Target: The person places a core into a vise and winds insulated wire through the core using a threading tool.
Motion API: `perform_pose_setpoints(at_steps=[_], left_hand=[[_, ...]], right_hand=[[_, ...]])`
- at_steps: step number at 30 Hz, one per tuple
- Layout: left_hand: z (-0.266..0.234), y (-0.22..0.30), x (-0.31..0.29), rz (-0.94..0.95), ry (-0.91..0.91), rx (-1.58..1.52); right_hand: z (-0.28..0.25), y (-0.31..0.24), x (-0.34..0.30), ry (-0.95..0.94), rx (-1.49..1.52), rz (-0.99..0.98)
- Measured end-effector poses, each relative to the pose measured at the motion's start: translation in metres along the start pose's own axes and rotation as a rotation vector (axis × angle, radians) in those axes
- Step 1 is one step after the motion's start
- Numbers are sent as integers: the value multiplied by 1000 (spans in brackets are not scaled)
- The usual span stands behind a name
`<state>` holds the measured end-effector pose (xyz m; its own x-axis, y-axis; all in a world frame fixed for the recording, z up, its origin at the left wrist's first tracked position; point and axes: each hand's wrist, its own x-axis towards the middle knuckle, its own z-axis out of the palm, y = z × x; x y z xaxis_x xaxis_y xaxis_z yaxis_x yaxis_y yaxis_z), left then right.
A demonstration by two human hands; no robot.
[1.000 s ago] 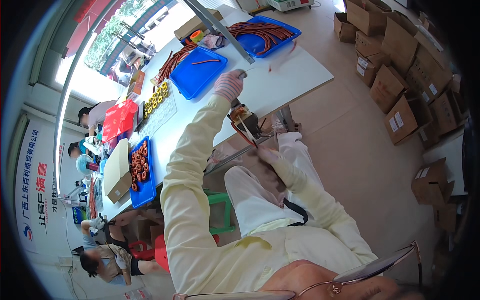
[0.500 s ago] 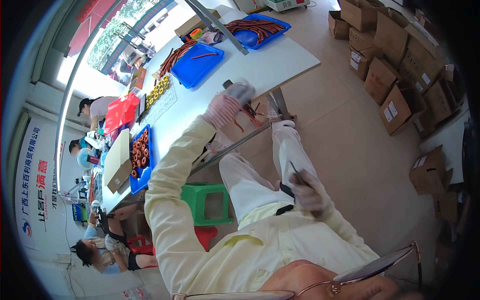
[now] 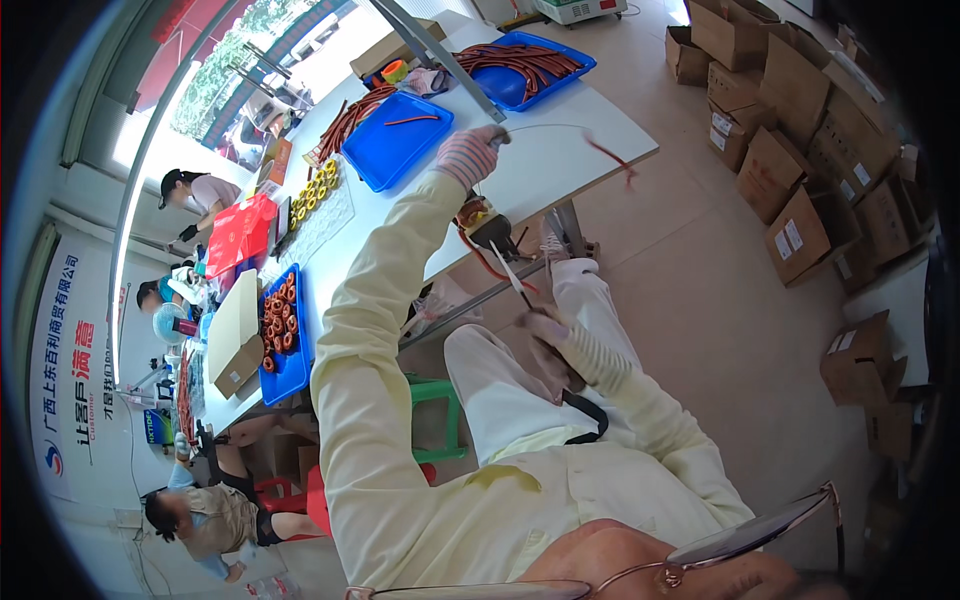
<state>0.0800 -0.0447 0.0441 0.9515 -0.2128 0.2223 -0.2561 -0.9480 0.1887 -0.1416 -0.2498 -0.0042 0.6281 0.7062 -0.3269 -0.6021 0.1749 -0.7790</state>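
Note:
In a striped glove, my left hand (image 3: 468,158) is closed above the table's near edge. From it a thin wire (image 3: 545,126) arcs right and ends in a blurred reddish piece (image 3: 612,162). Below that hand, at the table edge, sits a dark device (image 3: 490,228) with a yellowish-brown part on top; a reddish-orange cord (image 3: 480,258) hangs beside it. My right hand (image 3: 560,345), also gloved, is closed around a slim pointed tool (image 3: 510,268) with a pale blade-like tip and dark lower end. The tip points up toward the device, apart from my left hand.
On the white table (image 3: 590,130) lie a blue tray (image 3: 385,160) with one reddish strip, another blue tray (image 3: 585,65) of reddish-brown strips, and a blue tray (image 3: 290,375) of reddish rings. A green stool (image 3: 440,405) stands below. Cardboard boxes (image 3: 800,170) pile at right; people work at left.
My left hand has risen off the device, and the wire now stretches out from it. My right hand has moved up and left with the pointed tool, toward the device.

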Motion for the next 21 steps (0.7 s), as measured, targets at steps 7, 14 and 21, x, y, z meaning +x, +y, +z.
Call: perform_pose_setpoints(at_steps=[7,14,21], left_hand=[[11,-49,-26,-340,-138,52],[-23,-2,-69,-450,-47,297],[-24,35,-120,810,-104,426]], right_hand=[[20,-7,78,-466,862,-54],[10,22,-14,-575,1151,49],[-44,100,-122,-557,1196,192]])
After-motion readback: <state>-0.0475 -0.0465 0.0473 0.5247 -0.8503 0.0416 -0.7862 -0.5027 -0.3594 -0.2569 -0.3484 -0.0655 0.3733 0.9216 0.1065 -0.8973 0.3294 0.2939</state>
